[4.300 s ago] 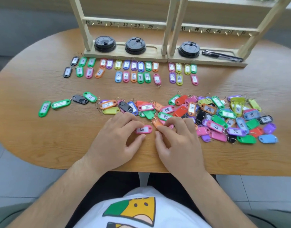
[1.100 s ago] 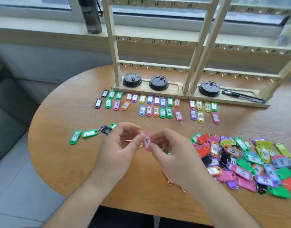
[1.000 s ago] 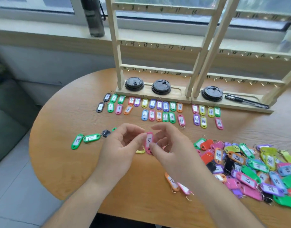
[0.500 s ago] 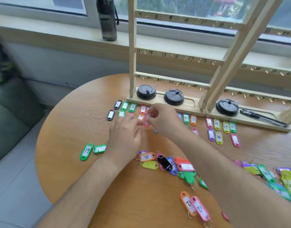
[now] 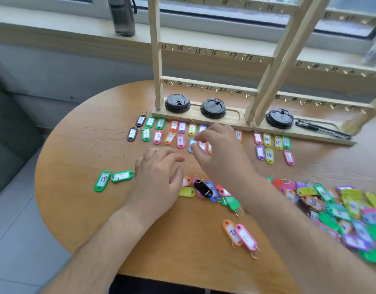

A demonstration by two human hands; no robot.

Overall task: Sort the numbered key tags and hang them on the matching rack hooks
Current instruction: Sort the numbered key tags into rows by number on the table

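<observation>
On the round wooden desk [image 5: 76, 209], two green key tags [image 5: 102, 180] are laid at left. Beside them the left grip [image 5: 157, 179] is held released, palm down. The pink key tag marked 5 [image 5: 180, 141] is laid in the sorted rows [image 5: 160, 123], whose middle is hidden by the right grip [image 5: 221, 149], loosely curled, empty. Rightmost, unsorted coloured tags [image 5: 342, 209] are heaped.

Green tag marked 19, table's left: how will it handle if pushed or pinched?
Green tag 19 looks small flat plastic: probably stiff, light. Flat on the table, it should slide, not roll. Pushed right, it likely nudges the neighbouring green tag.
</observation>
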